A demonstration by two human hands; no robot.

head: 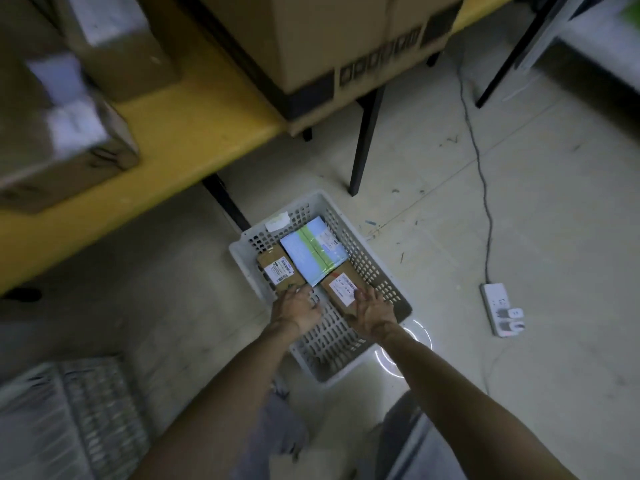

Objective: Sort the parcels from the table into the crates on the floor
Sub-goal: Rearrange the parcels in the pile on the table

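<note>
Parcels [313,251] in white crate [377,271], both hands [296,311] over brown box [341,292]

A white power strip [501,308] lies on the floor [519,202], cable [479,161] attached.

We held both bare forearms stretched toward 12 o'clock, running nearly parallel. Our left hand [298,310] lay at 11 o'clock, palm down, fingers relaxed and pointing forward. Our right hand [371,310] lay beside it, fingers spread and straight.
</note>
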